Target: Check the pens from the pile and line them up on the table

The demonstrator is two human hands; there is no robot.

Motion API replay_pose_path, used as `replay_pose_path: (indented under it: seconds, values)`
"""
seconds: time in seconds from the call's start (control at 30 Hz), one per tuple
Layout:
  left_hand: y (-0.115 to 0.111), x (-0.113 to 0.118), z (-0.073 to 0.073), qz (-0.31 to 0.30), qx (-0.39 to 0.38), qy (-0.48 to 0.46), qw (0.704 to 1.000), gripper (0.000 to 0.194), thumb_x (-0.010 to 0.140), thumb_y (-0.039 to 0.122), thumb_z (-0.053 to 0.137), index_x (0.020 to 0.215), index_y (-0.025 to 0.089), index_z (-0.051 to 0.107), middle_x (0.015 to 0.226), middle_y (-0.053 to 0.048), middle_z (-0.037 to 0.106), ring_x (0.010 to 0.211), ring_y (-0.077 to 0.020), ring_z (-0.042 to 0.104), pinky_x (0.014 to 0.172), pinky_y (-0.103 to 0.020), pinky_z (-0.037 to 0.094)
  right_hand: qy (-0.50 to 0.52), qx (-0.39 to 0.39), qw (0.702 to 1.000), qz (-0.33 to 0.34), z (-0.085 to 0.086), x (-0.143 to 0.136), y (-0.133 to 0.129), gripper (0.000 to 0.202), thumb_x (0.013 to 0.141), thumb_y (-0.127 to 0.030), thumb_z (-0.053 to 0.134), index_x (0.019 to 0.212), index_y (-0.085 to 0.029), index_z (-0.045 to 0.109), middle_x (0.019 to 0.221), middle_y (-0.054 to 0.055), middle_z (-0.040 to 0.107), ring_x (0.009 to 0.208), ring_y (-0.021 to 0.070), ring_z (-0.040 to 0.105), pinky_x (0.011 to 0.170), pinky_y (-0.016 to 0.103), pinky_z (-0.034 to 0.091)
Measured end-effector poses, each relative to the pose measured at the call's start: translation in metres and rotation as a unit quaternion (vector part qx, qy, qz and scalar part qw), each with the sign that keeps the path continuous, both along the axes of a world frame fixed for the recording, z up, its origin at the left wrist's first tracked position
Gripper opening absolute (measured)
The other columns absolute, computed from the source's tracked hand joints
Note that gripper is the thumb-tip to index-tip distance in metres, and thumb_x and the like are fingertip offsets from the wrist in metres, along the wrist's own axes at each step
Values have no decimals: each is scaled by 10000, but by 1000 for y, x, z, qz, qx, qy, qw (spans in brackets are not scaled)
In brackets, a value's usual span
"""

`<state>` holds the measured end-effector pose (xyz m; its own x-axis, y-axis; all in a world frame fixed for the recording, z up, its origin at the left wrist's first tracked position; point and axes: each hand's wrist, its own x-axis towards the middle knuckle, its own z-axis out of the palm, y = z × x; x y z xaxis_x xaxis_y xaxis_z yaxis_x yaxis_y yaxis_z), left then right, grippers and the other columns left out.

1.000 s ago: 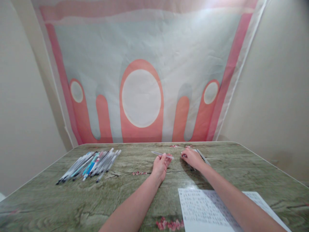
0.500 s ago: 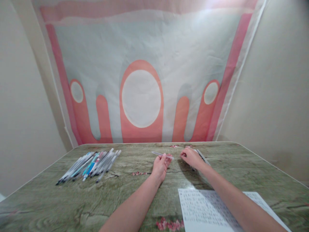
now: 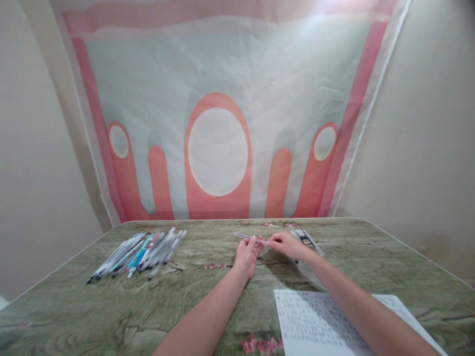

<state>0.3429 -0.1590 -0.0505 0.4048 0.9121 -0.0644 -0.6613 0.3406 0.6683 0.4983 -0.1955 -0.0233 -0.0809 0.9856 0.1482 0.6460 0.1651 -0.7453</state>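
Near the middle of the table, my left hand (image 3: 248, 254) is closed on a slim, pale pen (image 3: 243, 236), its pointed end up and to the left. My right hand (image 3: 285, 243) pinches the other end of that same pen. Partly hidden behind the right hand and wrist lie several pens (image 3: 312, 242) with clear barrels and dark ends. On the left side of the table rests a loose heap of pens (image 3: 139, 253), mostly clear and grey, with blue, teal and red ones among them.
A handwritten sheet of paper (image 3: 308, 321) lies at the front right, under my right forearm. The wood-patterned table (image 3: 92, 316) carries printed pink blossoms. Beyond its far edge hangs a pink and grey sheet (image 3: 218, 54), with plain walls on both sides.
My right hand has moved left and now grips the end of the pen. More of the pens behind it show. My left hand holds the pen as before.
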Motion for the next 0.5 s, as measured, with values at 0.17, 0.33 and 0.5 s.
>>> replay_pose_path:
  seconds: [0.17, 0.33, 0.5]
  values:
    - [-1, 0, -1, -1, 10, 3, 1000, 198, 716, 225, 596, 729, 157, 411, 793, -62, 625, 795, -145, 609, 806, -325, 459, -19, 2, 1000, 10, 6, -2, -3, 357, 738, -446, 467, 699, -119, 604, 528, -24, 502, 487, 71, 396, 464, 180, 296]
    - [0, 0, 0, 13, -2, 6, 1000, 181, 727, 219, 584, 741, 155, 414, 796, -63, 624, 759, -131, 611, 771, -292, 468, -25, -30, 998, 46, 15, 5, -7, 321, 707, -429, 507, 671, -120, 586, 546, -24, 517, 503, 73, 418, 476, 182, 319]
    - [0, 0, 1, 13, 0, 6, 1000, 180, 726, 220, 586, 752, 155, 419, 794, -62, 621, 778, -131, 609, 774, -278, 461, -3, -110, 990, 85, 22, 14, -13, 314, 695, -433, 527, 732, -126, 579, 584, -16, 544, 524, 85, 476, 482, 188, 359]
